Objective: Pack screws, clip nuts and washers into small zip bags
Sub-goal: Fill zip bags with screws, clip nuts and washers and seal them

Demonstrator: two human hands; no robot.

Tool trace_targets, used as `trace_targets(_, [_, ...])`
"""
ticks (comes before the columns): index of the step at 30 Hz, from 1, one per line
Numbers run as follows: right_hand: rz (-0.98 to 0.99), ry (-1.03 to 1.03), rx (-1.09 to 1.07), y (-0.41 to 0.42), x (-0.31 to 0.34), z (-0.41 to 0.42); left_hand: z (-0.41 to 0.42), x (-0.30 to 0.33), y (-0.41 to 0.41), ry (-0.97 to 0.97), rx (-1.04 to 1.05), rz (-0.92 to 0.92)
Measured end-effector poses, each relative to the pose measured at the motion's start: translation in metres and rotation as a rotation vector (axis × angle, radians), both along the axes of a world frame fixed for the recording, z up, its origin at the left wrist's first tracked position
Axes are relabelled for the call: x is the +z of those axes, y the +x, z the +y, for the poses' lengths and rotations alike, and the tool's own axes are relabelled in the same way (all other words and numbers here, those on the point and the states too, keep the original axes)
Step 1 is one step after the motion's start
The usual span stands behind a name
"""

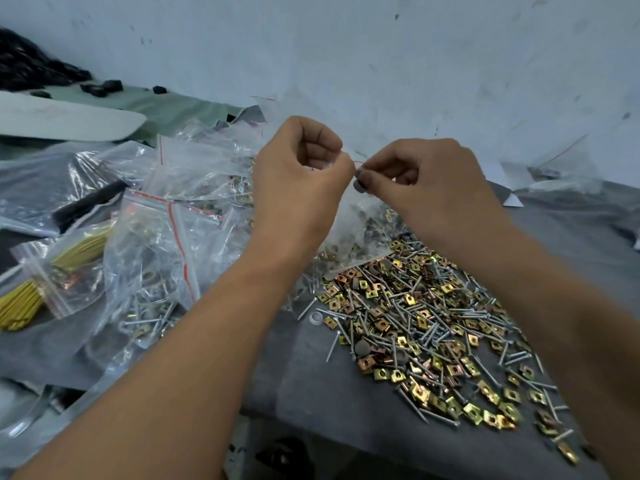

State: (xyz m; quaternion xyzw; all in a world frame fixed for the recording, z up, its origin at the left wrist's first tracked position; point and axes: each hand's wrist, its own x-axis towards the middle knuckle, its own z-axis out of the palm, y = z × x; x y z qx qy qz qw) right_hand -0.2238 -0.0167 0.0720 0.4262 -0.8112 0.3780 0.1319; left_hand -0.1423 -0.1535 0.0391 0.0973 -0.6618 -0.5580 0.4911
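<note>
Both the left hand (298, 171) and right hand (426, 181) pinch a small zip bag (349, 202) with curled fingers; screws (415, 327) lie below.

One head-worn wide-angle view looks forward and down, close over the counter (339, 382), facing a wall (381, 57).

Small hardware packing workshop, scuffed painted wall (415, 64), grey counter (329, 382) heaped with loose screws (408, 327), clip nuts (472, 412), piled zip bags (166, 216)
</note>
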Motion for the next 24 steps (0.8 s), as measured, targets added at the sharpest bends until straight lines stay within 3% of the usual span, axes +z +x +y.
trace_targets(5, [-0.177,0.068,-0.106,-0.002,0.003,-0.002,0.002,-0.001,-0.004,-0.043,-0.016,-0.030])
trace_targets(13, [-0.086,0.262,-0.192,0.006,0.029,0.002,0.001,-0.003,-0.005,0.019,-0.035,-0.046])
trace_targets(19, [0.000,-0.185,-0.091,0.029,0.019,0.026,-0.004,0.000,-0.002,0.090,-0.001,-0.023])
trace_targets(21, [-0.034,-0.072,0.001,0.043,-0.004,0.033,-0.005,0.001,-0.001,0.111,0.021,-0.015])
trace_targets(24, [-0.087,0.318,0.107,0.056,-0.041,0.032,-0.006,0.002,0.000,0.127,0.055,-0.014])
